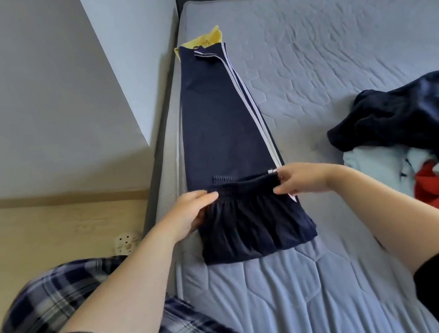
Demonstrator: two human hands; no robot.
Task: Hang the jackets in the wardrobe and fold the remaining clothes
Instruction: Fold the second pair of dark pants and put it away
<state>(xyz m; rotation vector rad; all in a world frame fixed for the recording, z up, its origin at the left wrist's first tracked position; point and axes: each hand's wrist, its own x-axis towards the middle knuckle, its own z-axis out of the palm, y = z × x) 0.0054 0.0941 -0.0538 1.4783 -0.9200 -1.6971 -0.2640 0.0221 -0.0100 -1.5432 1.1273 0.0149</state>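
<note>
Navy track pants [218, 127] with white side stripes are lying lengthwise along the left edge of the bed [337, 51], their long axis running straight away from the person toward the headboard. The cuffs are resting at the far end on top of a yellow garment [208, 38]. The elastic waistband [246, 186] is sitting at the near end, doubled over onto the legs and stretching crosswise between the two hands. The left hand [191, 212] is pinching its left end and the right hand [304, 178] is pinching its right end, with the fingers [286, 189] curled over the band and the thumbs beneath. Both hands are standing about equally near, one at each side of the pants.

Any further fold is likely going along that long axis, carrying the band away from the body toward the cuffs. A dark garment [402, 112], a pale blue piece [367, 162] and a red piece [435, 186] are waiting in a loose heap just to the right.
</note>
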